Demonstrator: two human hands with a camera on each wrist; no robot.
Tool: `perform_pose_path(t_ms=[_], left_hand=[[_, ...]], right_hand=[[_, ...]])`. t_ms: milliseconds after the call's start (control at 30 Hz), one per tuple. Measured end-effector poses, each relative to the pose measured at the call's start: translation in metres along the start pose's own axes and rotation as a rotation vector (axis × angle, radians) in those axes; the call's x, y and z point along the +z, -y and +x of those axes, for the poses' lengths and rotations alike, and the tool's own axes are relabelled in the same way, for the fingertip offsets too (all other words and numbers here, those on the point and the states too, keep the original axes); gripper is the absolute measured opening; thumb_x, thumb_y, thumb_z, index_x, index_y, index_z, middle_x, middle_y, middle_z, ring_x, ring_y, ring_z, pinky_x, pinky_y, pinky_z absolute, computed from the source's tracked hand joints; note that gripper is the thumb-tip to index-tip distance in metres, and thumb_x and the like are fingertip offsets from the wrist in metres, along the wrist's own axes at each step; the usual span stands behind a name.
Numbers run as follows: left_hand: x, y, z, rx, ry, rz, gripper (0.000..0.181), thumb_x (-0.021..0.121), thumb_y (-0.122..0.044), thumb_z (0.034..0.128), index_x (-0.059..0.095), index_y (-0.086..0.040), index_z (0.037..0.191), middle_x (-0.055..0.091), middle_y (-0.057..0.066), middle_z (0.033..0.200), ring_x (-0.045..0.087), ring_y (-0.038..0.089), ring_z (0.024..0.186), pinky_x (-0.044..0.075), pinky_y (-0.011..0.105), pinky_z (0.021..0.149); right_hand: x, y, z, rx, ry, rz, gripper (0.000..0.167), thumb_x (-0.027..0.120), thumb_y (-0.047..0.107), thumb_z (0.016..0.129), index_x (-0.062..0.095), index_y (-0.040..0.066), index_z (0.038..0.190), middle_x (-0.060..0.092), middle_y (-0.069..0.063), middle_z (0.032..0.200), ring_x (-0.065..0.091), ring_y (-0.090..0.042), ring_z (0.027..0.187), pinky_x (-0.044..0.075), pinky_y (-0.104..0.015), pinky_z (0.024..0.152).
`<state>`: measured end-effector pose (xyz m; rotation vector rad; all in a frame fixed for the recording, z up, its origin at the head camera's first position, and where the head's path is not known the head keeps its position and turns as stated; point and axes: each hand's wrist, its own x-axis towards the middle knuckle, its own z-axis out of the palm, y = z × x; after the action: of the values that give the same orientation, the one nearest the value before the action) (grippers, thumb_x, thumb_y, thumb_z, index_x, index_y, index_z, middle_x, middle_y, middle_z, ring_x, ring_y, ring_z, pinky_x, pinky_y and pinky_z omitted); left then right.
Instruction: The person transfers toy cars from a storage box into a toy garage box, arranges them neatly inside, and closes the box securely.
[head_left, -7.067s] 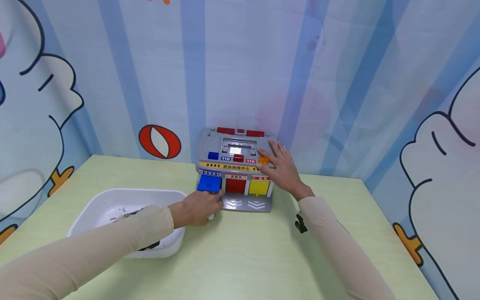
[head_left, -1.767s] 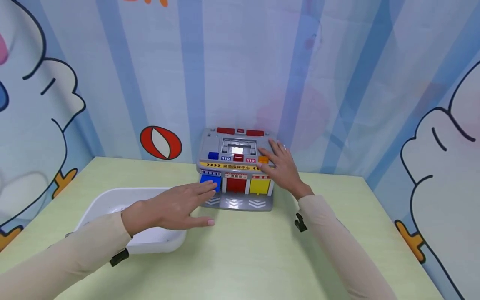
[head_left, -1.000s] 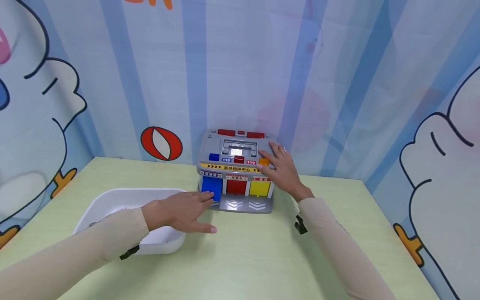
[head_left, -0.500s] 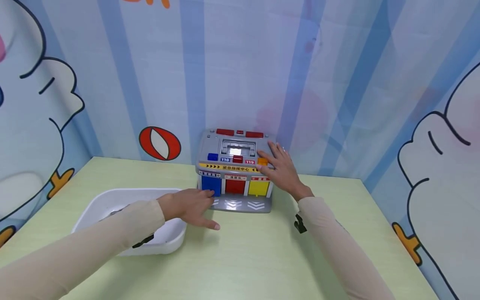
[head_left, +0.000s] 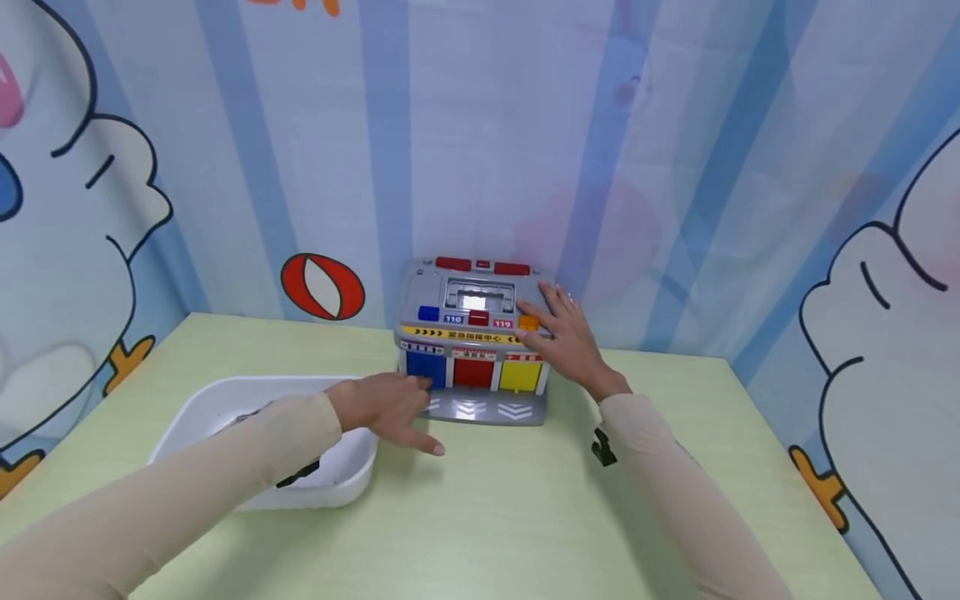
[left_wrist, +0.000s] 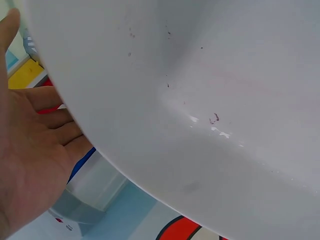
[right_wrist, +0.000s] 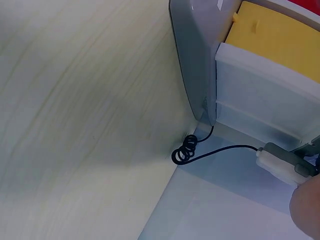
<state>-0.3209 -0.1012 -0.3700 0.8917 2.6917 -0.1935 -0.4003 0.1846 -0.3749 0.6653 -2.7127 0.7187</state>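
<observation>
A grey toy rescue station (head_left: 427, 292) stands against the back curtain, with a blue door (head_left: 426, 367), a red door (head_left: 474, 373) and a yellow door (head_left: 520, 375). All of these doors hang down. My left hand (head_left: 386, 408) reaches over the basin with its fingers extended to the lower part of the blue door, thumb held apart. In the left wrist view the fingers (left_wrist: 55, 120) look straight, with nothing in the palm. Across the station's roof at the right my right hand (head_left: 566, 342) rests, fingers spread, near an orange button (head_left: 528, 322).
A white basin (head_left: 356, 483) with dark specks inside stands on the table (head_left: 525, 517), under my left forearm. Beside the station, a coiled black cord (right_wrist: 186, 150) runs to a white and grey piece (right_wrist: 282, 162) in the right wrist view. A printed curtain (head_left: 480, 133) closes off the back.
The blue door was raised outward and has swung down flat. My left hand, gripping something white by that door at first, has flattened and followed the door inward. The right hand has stayed still.
</observation>
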Motion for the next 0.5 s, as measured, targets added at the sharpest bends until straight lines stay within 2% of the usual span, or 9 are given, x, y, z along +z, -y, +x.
perform_pose_path(t_ms=[167, 333, 500], left_hand=[[0.0005, -0.0002, 0.0039, -0.01, 0.007, 0.018, 0.086, 0.054, -0.077, 0.0838, 0.063, -0.005, 0.13, 0.054, 0.016, 0.147, 0.061, 0.03, 0.115, 0.05, 0.048, 0.105], [0.0017, 0.0015, 0.007, -0.024, 0.024, 0.013, 0.091, 0.055, -0.079, 0.0818, 0.06, -0.006, 0.136, 0.048, 0.016, 0.153, 0.058, 0.032, 0.124, 0.047, 0.05, 0.109], [0.0034, 0.0039, 0.0086, -0.013, 0.017, 0.018, 0.092, 0.056, -0.079, 0.081, 0.06, -0.005, 0.136, 0.046, 0.016, 0.154, 0.056, 0.032, 0.127, 0.046, 0.051, 0.11]], right_hand=[[-0.0004, -0.0007, 0.0005, -0.008, -0.003, -0.004, 0.058, 0.048, 0.047, 0.098, 0.046, 0.023, 0.151, 0.011, -0.007, 0.17, 0.0, -0.034, 0.157, -0.001, -0.059, 0.125], [0.0006, -0.0019, 0.0011, -0.007, -0.005, -0.005, 0.058, 0.048, 0.048, 0.098, 0.046, 0.023, 0.151, 0.011, -0.007, 0.17, 0.0, -0.033, 0.157, -0.001, -0.058, 0.125], [0.0016, -0.0032, 0.001, -0.014, -0.011, 0.005, 0.058, 0.049, 0.047, 0.098, 0.047, 0.023, 0.15, 0.012, -0.007, 0.17, 0.001, -0.033, 0.157, -0.001, -0.058, 0.125]])
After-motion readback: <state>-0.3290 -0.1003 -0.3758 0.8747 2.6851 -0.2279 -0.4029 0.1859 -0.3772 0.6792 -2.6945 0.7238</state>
